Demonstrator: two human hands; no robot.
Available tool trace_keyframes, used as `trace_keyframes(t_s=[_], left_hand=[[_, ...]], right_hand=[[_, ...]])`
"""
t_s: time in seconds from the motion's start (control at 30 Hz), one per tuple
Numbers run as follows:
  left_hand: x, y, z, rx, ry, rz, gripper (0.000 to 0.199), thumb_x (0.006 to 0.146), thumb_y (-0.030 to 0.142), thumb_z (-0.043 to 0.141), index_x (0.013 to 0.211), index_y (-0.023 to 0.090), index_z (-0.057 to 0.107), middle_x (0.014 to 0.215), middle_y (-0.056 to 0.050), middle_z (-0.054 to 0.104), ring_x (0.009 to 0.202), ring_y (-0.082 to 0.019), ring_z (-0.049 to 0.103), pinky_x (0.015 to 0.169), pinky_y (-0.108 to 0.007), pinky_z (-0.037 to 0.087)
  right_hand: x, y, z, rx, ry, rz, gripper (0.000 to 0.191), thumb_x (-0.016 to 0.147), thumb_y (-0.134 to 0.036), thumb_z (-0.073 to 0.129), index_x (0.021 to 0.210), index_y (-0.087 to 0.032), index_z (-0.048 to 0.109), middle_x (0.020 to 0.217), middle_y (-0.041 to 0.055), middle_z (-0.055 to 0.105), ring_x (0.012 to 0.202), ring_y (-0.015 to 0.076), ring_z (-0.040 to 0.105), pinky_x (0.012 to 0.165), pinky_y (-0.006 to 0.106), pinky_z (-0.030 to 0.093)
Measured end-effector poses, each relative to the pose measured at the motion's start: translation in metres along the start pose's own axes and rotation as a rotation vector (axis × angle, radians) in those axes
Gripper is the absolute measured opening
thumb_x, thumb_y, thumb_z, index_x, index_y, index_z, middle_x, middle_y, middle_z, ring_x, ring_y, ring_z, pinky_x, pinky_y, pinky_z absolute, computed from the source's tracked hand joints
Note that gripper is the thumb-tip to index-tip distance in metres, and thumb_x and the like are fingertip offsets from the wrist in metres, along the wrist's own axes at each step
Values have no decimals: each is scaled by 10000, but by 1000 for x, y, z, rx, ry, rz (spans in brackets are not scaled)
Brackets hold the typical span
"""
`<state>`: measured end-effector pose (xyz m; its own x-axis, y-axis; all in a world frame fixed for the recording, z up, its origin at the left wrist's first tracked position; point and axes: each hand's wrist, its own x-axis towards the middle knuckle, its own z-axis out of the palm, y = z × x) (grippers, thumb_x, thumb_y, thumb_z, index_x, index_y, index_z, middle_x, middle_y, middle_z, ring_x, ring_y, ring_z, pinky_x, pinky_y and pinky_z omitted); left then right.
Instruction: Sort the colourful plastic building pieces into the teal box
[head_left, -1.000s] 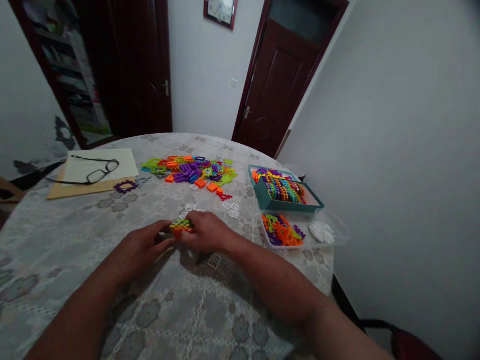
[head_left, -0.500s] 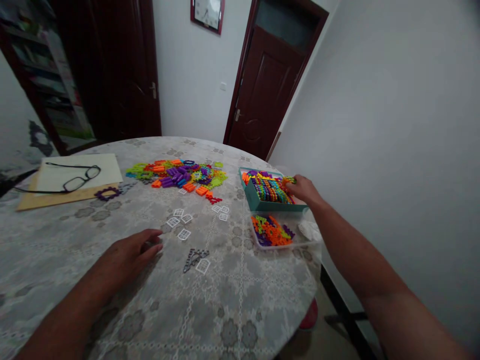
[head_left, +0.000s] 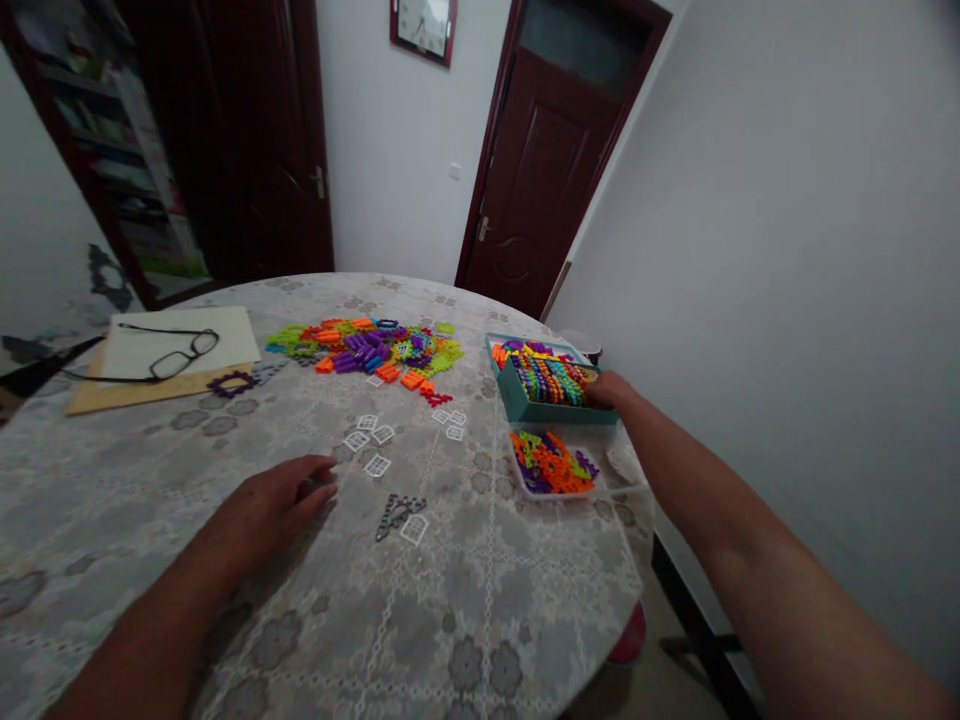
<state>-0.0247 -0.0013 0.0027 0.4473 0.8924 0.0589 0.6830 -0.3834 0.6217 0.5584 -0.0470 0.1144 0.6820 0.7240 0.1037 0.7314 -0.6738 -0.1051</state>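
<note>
While the left hand (head_left: 277, 505) rests on the table (head_left: 375, 630) toward its near left side, thumb apart from loosely curled fingers and nothing between them, the right hand (head_left: 609, 388) reaches into the green box (head_left: 540, 411) by the table's right edge. Its fingertips are hidden among the packed rows of coloured pieces (head_left: 551, 380) there, so I cannot tell whether they grip anything. Just on the near side of the box, along the same edge, sits a clear tub (head_left: 555, 495) with orange, green and purple pieces (head_left: 551, 462) in it. Ahead of the left hand, toward the table's middle, lie white grid pieces (head_left: 377, 466) and a grey piece (head_left: 395, 511). A mixed pile (head_left: 364, 350) spreads toward the far edge. Near the left edge, black-framed glasses (head_left: 174, 363) lie on a pale sheet (head_left: 236, 335), with a dark purple ring (head_left: 231, 384) close by.
</note>
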Motion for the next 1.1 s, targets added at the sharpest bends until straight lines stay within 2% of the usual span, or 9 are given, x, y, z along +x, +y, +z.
trace_keyframes(t_s=[0.33, 0.4, 0.5, 0.57, 0.67, 0.77, 0.87, 0.97, 1.1], left_hand=[[-14, 24, -6, 3, -4, -4, 393, 913, 389, 588, 1237, 226, 739, 1194, -112, 804, 1070, -283, 738, 959, -385, 546], [-14, 22, -4, 28, -4, 5, 380, 926, 369, 593, 1250, 222, 728, 1193, -108, 799, 1066, -266, 739, 956, -369, 542], [-14, 17, 0, 50, 0, 34, 371, 954, 364, 589, 1269, 214, 715, 1196, -103, 793, 1080, -257, 737, 965, -359, 538], [-14, 16, 1, 62, 1, 43, 362, 967, 358, 590, 1273, 209, 713, 1201, -104, 791, 1093, -261, 736, 973, -366, 538], [-13, 16, 3, 88, 18, 49, 357, 981, 345, 590, 1281, 196, 710, 1233, -119, 779, 1127, -274, 726, 1001, -384, 534], [-14, 17, 4, 109, 40, 71, 365, 992, 332, 585, 1309, 189, 698, 1292, -132, 753, 1171, -274, 710, 1035, -388, 524], [-14, 19, 6, 130, 39, 85, 361, 994, 325, 598, 1318, 193, 691, 1317, -134, 738, 1177, -271, 704, 1034, -391, 526], [-15, 23, 8, 147, 9, 125, 359, 987, 323, 632, 1320, 204, 688, 1277, -116, 746, 1127, -257, 714, 1002, -377, 533], [-16, 31, 9, 142, -42, 175, 360, 971, 335, 676, 1306, 205, 697, 1153, -88, 766, 1017, -238, 727, 943, -358, 534]], right_hand=[[7, -2, -1, 38, -265, 11, 381, 1049, -358, 557, 1060, -69, 804, 834, 212, 760, 657, 265, 734, 648, 351, 518], [7, 1, -3, -5, -247, -42, 376, 1052, -356, 552, 1016, -80, 806, 905, 242, 767, 746, 294, 747, 696, 369, 507], [-8, -4, -12, -102, -75, -126, 379, 1035, -358, 555, 1070, -73, 802, 1090, 319, 746, 931, 365, 743, 756, 415, 475], [-35, -18, -15, -95, 82, -257, 421, 1043, -383, 525, 1169, -76, 784, 1153, 323, 735, 985, 369, 734, 785, 425, 472], [-102, -53, -9, 103, 212, -553, 381, 1028, -375, 529, 1207, -133, 764, 1175, 223, 753, 983, 309, 727, 868, 401, 508], [-181, -97, 11, 321, -10, -880, 317, 1019, -389, 563, 1212, -198, 727, 1123, 118, 759, 910, 241, 718, 878, 363, 537], [-242, -137, 33, 346, -282, -960, 322, 1028, -358, 597, 1296, -200, 681, 1211, 121, 738, 933, 215, 709, 874, 344, 519], [-271, -166, 49, 245, -419, -956, 280, 986, -369, 679, 1198, -187, 696, 1174, 121, 729, 1028, 253, 694, 882, 350, 486], [-278, -180, 58, 132, -431, -924, 257, 951, -365, 705, 1135, -187, 681, 1152, 125, 702, 1032, 273, 673, 849, 352, 454]])
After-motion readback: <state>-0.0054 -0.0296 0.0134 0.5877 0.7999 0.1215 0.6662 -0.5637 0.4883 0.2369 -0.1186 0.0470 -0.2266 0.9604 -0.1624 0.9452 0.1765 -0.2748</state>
